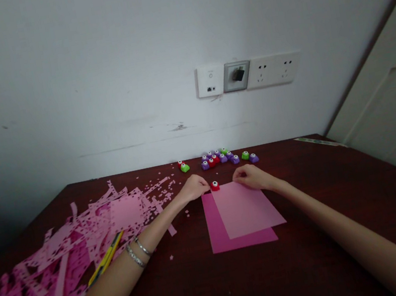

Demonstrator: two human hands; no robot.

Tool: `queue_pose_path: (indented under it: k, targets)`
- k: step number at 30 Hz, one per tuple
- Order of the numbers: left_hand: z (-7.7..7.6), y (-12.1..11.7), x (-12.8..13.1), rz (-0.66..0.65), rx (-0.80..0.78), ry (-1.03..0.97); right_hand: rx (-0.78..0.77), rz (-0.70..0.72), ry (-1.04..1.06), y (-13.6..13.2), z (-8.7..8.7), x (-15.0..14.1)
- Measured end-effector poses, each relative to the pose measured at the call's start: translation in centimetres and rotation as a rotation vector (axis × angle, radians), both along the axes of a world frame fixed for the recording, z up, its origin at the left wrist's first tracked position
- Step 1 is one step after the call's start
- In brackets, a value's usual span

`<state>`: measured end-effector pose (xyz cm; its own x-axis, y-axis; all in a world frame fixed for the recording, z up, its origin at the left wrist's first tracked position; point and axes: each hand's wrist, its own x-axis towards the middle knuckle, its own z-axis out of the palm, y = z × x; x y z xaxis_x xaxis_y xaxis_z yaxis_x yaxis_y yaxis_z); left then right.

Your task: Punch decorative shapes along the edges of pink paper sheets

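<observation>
Matt paper sheet (pixel 249 208), smooth plastic punch (pixel 215 186), metal bracelets (pixel 135 256); wooden table (pixel 193 292)

1. Dim, cool light; the wall (pixel 98 58) is palest around its middle, falling to shadow at far left;
2. the tabletop (pixel 207 289) goes near-black in front; the pale pink sheet (pixel 249 208) shows evenly lit;
3. wide-angle stretch slants the door (pixel 392 98); small details look soft

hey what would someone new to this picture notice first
Probably the heap of punched pink paper scraps on the left of the dark table. Then a pale sheet over a deeper pink sheet near the middle, with a red punch at the pale one's far left corner, between the left hand and right hand.
</observation>
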<state>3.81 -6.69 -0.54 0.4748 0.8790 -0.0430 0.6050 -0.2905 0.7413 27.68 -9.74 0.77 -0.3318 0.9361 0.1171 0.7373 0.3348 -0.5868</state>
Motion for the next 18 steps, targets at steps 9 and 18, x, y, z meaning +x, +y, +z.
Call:
queue_pose_path:
  k: [9, 18]
  targets:
    - [0.35, -0.14, 0.13, 0.007, 0.021, 0.034, -0.011, -0.022, -0.012, 0.12, -0.17, -0.06]
    - [0.54, -0.36, 0.08, 0.021, 0.013, 0.027, -0.028, -0.052, -0.001, 0.01, -0.03, -0.11]
